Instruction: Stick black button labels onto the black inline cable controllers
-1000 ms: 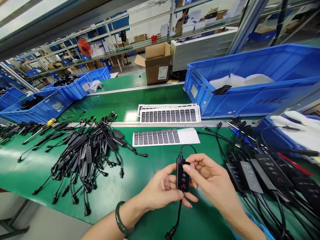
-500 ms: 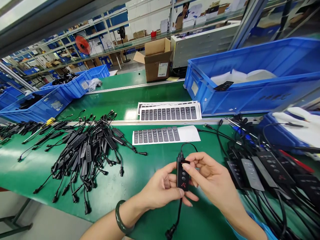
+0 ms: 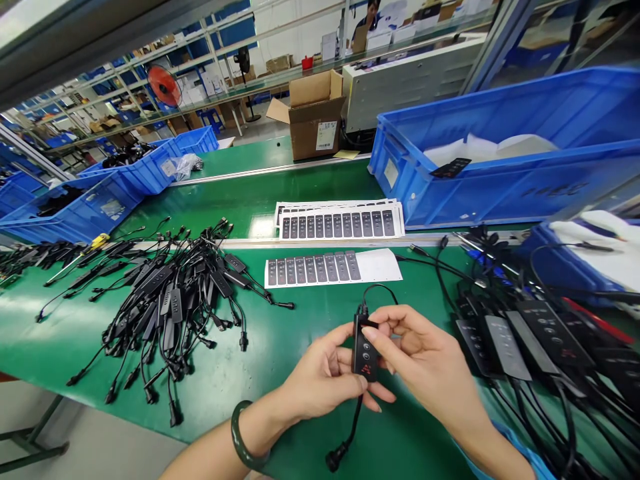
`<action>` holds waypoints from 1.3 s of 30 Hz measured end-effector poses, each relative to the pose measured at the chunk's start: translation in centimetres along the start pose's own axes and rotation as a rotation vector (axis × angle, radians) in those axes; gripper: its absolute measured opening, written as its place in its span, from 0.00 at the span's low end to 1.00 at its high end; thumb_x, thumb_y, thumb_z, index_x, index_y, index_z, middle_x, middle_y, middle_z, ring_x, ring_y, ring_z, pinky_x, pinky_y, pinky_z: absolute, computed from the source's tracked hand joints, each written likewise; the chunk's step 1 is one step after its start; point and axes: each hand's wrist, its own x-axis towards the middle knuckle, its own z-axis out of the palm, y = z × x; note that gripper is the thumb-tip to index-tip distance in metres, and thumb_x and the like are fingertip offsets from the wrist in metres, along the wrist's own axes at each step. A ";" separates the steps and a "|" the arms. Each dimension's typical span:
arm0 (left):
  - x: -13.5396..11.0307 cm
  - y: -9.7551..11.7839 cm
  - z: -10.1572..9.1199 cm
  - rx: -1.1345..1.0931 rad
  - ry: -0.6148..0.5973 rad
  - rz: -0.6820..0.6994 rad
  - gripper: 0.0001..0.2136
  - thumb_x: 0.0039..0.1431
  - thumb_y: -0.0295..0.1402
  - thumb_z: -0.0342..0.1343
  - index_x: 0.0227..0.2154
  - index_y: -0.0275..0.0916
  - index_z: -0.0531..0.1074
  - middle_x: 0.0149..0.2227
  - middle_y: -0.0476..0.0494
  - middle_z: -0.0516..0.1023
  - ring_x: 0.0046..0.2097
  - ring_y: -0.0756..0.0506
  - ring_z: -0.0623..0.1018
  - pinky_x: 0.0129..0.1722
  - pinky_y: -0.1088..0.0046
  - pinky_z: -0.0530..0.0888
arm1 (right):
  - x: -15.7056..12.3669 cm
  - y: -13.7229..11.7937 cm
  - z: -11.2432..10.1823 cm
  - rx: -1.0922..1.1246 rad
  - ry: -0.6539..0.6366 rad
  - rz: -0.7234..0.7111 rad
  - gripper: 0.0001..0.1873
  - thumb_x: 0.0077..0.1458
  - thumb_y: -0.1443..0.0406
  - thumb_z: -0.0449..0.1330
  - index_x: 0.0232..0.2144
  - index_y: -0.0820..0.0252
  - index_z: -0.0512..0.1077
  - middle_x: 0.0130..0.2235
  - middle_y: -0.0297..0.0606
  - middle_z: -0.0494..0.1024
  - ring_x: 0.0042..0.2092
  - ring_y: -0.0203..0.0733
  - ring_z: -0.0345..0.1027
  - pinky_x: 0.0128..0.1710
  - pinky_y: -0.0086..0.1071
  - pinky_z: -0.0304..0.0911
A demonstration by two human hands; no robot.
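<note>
**Two hands on a small black controller above the green table**

The left hand [image 3: 327,380] cradles a small black inline controller [image 3: 365,353] from below and from the side, its thumb lying along the lower edge and its fingers curled behind the body. The right hand [image 3: 425,363] closes on the same controller from the other side, with its fingertips [image 3: 373,332] pressed on the upper part of the face. The controller is held upright, just above the table [image 3: 280,373], near its front edge. Its face shows round button marks and a small red mark at the bottom; the marks are too small to read. A thin cable loops up from its top, and another hangs down to a black plug [image 3: 334,459] lying on the table. A dark green bangle [image 3: 240,440] sits on the left wrist.

Just beyond the hands lies a white sticker sheet [image 3: 333,268] with a row of dark button labels, its right part bare. Further back, a stack of fuller sheets [image 3: 340,221] rests on the conveyor belt. To the left is a tangled heap of black cabled controllers [image 3: 170,300]; to the right, a row of more controllers [image 3: 520,333] lies side by side. A big blue crate [image 3: 500,187] stands behind them, holding white material. A cardboard box [image 3: 315,123] carries a white label whose print cannot be read.
</note>
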 end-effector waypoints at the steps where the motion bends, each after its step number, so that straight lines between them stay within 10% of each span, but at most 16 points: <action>1: 0.0 0.0 0.0 0.000 -0.001 0.004 0.31 0.51 0.25 0.62 0.59 0.41 0.63 0.32 0.43 0.78 0.35 0.43 0.82 0.30 0.75 0.75 | 0.0 0.0 0.0 -0.005 0.000 -0.003 0.10 0.50 0.58 0.66 0.30 0.57 0.72 0.23 0.29 0.66 0.20 0.33 0.64 0.17 0.24 0.65; 15: 0.0 0.0 -0.2 0.015 0.054 -0.001 0.24 0.50 0.28 0.64 0.51 0.38 0.69 0.41 0.36 0.79 0.31 0.46 0.81 0.26 0.78 0.74 | 0.7 1.5 -0.7 -0.129 0.085 0.004 0.29 0.43 0.57 0.69 0.46 0.54 0.63 0.26 0.26 0.65 0.24 0.35 0.63 0.20 0.28 0.66; 21: -0.2 0.5 -0.3 -0.012 0.006 -0.058 0.25 0.45 0.32 0.70 0.48 0.35 0.72 0.37 0.38 0.79 0.31 0.48 0.81 0.27 0.79 0.75 | 0.3 1.1 -0.5 -0.120 -0.351 0.223 0.39 0.40 0.64 0.67 0.55 0.53 0.59 0.37 0.33 0.72 0.29 0.37 0.68 0.27 0.30 0.68; 25: 0.0 0.1 -0.3 0.012 0.037 -0.063 0.21 0.46 0.38 0.70 0.40 0.32 0.74 0.28 0.43 0.78 0.26 0.49 0.79 0.23 0.81 0.73 | 0.4 1.4 0.0 -0.192 -0.278 0.112 0.16 0.51 0.56 0.61 0.40 0.57 0.68 0.28 0.30 0.71 0.28 0.37 0.67 0.26 0.28 0.65; 28: 0.2 -0.2 -0.2 0.023 0.060 -0.058 0.21 0.50 0.45 0.65 0.37 0.31 0.73 0.32 0.37 0.80 0.24 0.50 0.78 0.20 0.81 0.72 | 0.7 1.6 -0.2 -0.239 -0.208 0.040 0.19 0.59 0.51 0.51 0.32 0.59 0.71 0.25 0.33 0.71 0.26 0.37 0.66 0.26 0.29 0.64; 35: 0.5 -0.6 -0.5 0.017 0.182 -0.024 0.22 0.55 0.49 0.60 0.37 0.31 0.73 0.27 0.41 0.78 0.26 0.49 0.79 0.21 0.80 0.73 | 0.7 2.2 -0.1 -0.288 -0.173 -0.117 0.26 0.59 0.57 0.51 0.55 0.65 0.69 0.32 0.38 0.79 0.33 0.41 0.73 0.35 0.33 0.69; 39: 0.9 -1.2 -0.8 0.052 0.171 0.039 0.21 0.54 0.49 0.61 0.34 0.32 0.72 0.24 0.44 0.76 0.25 0.50 0.77 0.22 0.80 0.73 | 0.3 2.8 0.8 -0.362 -0.073 -0.226 0.23 0.54 0.63 0.54 0.51 0.66 0.71 0.31 0.38 0.80 0.31 0.41 0.74 0.33 0.31 0.69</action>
